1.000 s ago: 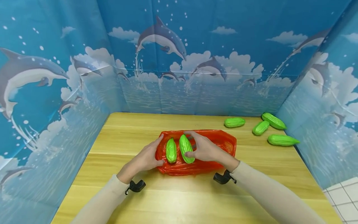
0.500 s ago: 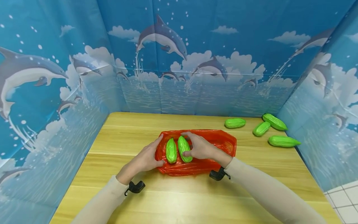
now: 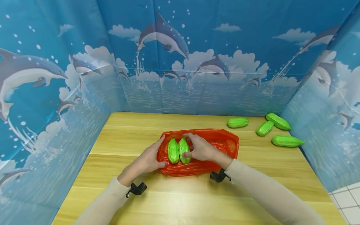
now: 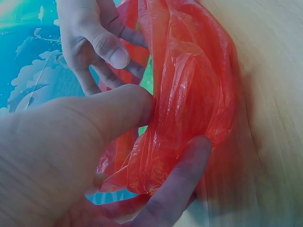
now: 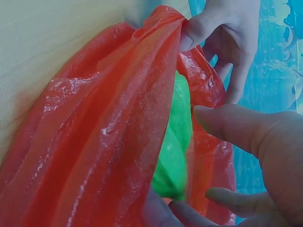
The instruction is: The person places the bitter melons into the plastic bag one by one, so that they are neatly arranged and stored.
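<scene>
From the head view, we see a red plastic bag midway across the table, toward its far edge, holding two ribbed green gourds side by side. Four more gourds lie near the far right corner. Our right hand arches over one bagged gourd.

From the left wrist, our left hand has its grip clamped on the bag's end.

From the right wrist, we cannot tell whether the grip clasps the gourd.
</scene>
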{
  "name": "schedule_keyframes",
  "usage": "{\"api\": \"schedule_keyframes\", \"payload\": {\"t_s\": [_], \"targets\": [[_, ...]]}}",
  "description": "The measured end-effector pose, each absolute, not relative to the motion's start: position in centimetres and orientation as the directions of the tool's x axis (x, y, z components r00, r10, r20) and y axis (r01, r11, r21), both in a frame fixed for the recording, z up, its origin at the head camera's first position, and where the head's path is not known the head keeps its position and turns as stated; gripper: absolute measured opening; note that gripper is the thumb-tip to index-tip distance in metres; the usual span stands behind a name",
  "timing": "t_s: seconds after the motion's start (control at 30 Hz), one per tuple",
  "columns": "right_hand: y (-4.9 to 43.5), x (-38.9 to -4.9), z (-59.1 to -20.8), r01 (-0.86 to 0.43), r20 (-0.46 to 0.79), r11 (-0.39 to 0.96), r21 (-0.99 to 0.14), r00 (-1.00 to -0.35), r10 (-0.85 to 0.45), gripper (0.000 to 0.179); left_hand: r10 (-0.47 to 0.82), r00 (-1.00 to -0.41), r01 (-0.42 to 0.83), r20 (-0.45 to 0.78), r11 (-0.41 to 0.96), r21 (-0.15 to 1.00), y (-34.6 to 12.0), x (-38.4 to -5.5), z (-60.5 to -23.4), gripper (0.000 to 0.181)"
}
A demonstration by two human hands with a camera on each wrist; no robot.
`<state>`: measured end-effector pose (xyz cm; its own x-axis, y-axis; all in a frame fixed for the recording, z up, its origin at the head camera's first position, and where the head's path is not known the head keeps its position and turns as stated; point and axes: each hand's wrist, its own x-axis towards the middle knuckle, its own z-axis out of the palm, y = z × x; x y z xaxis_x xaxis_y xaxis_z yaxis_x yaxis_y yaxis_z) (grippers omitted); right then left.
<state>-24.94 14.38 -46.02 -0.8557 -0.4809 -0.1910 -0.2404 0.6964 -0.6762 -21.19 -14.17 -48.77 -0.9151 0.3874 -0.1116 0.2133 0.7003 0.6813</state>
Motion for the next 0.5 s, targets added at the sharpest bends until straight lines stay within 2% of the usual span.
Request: {"api": "schedule_keyframes", "payload": {"t_s": [0.5], "targets": [[15.32, -24.24, -45.22, -0.262, -0.16, 0.692, -0.673, -0.862, -0.482, 0.087, 0.383, -0.917, 0.218, -0.113, 0.717, 0.662, -14.02, -21.45, -48.68, 0.122]]}}
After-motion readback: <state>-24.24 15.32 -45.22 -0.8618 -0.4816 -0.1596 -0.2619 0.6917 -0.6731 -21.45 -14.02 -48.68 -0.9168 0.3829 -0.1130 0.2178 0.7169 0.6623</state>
